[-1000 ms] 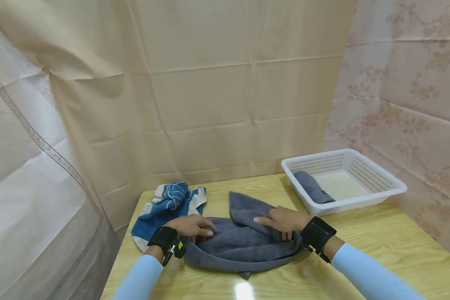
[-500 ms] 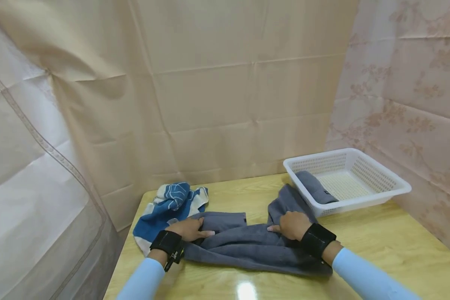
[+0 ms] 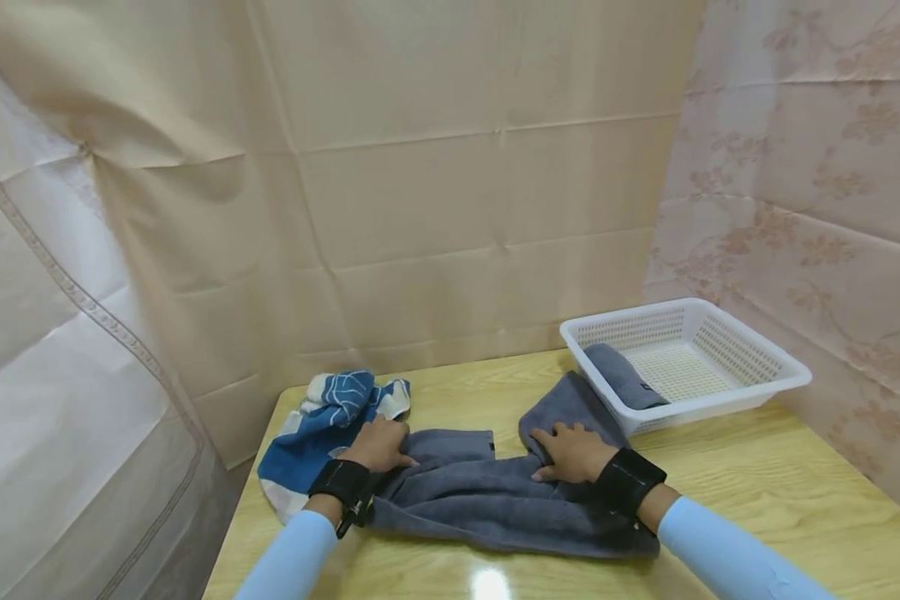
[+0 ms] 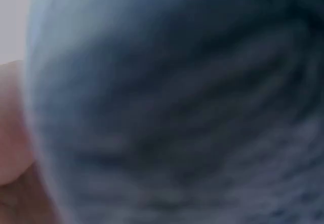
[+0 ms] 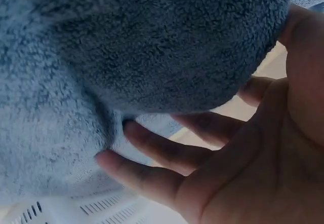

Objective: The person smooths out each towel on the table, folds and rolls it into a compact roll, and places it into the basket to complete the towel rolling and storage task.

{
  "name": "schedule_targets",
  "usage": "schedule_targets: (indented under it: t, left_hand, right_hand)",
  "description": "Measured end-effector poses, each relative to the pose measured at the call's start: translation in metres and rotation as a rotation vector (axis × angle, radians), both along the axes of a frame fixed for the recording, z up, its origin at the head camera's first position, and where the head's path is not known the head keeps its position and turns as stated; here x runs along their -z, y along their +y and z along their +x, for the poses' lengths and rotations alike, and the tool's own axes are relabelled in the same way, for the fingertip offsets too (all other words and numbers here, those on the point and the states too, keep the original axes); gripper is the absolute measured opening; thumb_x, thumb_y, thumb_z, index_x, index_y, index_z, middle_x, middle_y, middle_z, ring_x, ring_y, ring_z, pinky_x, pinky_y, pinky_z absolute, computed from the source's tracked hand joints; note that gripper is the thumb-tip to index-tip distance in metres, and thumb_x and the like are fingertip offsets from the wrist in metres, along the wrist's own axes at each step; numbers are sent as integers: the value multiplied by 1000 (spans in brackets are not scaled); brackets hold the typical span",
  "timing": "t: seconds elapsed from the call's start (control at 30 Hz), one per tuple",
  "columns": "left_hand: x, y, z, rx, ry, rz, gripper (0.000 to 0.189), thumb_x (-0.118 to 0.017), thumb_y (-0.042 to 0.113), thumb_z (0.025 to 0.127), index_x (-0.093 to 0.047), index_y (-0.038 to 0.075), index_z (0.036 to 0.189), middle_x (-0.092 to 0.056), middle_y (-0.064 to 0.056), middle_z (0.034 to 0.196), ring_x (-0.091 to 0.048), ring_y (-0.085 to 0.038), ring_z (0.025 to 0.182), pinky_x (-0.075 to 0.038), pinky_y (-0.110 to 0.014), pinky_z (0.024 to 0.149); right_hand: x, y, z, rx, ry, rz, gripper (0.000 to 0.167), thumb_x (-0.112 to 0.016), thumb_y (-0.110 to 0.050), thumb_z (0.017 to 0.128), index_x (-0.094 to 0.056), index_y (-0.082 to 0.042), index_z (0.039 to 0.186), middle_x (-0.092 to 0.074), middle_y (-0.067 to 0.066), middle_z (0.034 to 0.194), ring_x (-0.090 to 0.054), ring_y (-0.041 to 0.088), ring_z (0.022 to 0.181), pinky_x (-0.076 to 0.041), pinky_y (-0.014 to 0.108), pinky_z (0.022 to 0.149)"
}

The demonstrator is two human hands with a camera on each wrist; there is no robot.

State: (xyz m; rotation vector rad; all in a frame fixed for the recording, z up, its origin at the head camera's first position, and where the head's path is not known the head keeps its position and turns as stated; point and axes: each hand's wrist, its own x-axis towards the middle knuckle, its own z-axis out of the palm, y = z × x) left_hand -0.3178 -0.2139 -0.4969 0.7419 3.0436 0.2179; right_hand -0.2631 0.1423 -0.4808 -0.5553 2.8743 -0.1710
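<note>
A dark grey towel (image 3: 487,500) lies bunched in loose folds along the front of the table, one corner reaching toward the basket. On its left end rests my left hand (image 3: 377,447), fingers forward and thumb to the side; the left wrist view holds mostly blurred towel cloth (image 4: 177,107). My right hand (image 3: 576,454) touches the towel's right part with fingers spread. In the right wrist view those fingers (image 5: 157,150) are nearly straight, their tips against the pile. A blue and white patterned cloth (image 3: 307,454) lies crumpled beside the left hand.
A white plastic basket (image 3: 727,400) stands at the back right, close to the towel's far corner. Inside, along its left wall, is a rolled grey towel (image 3: 622,375). Beige curtains (image 3: 420,208) hang behind the wooden table (image 3: 757,500).
The towel's raised corner has shifted right toward the basket and its right side is spread out. A left flap now lies folded over. Lately both hands have moved slightly forward, the right fingers spreading.
</note>
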Motion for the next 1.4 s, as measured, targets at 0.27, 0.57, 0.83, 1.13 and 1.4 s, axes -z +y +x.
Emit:
schedule_targets:
  t: [0.27, 0.57, 0.83, 1.13, 1.4]
  left_hand:
    - [-34, -23, -6, -346, 271, 399, 24, -57, 24, 101, -59, 4, 114, -55, -10, 66, -53, -26, 52, -41, -43, 50]
    - [-55, -67, -4, -548, 261, 336, 29, -58, 18, 93, -56, -2, 115, -62, -18, 77, -61, -36, 65, -46, -52, 55]
    - [-37, -72, -2, -420, 43, 258, 67, -66, 47, 99, -58, -13, 128, -68, -27, 104, -67, -44, 91, -52, -58, 79]
    - [-29, -51, -5, -332, 178, 264, 50, -73, 12, 94, -51, -2, 137, -67, -26, 107, -66, -40, 80, -53, -54, 64]
    - [-39, -88, 4, -535, 446, 277, 8, -57, -4, 87, -62, 2, 89, -66, -22, 87, -64, -51, 72, -48, -64, 57]
  right_hand:
    - [8, 5, -14, 92, 7, -20, 79, -71, -50, 95, -44, -6, 154, -46, 31, 145, -43, 62, 127, -45, 74, 88]
    - [21, 12, -14, 133, 16, -61, 82, -57, -61, 99, -37, -8, 158, -35, 34, 153, -31, 68, 133, -30, 89, 85]
    - [29, 13, -27, -22, -32, -116, 86, -49, -69, 99, -30, -14, 163, -26, 22, 165, -18, 65, 143, -17, 89, 96]
    - [37, 8, -22, -158, -3, -212, 81, -51, -64, 101, -31, -18, 163, -26, 22, 166, -14, 66, 144, -10, 90, 96]
    - [35, 27, -13, -32, -31, -132, 89, -51, -71, 97, -27, -18, 164, -18, 23, 167, -13, 64, 145, -12, 92, 93]
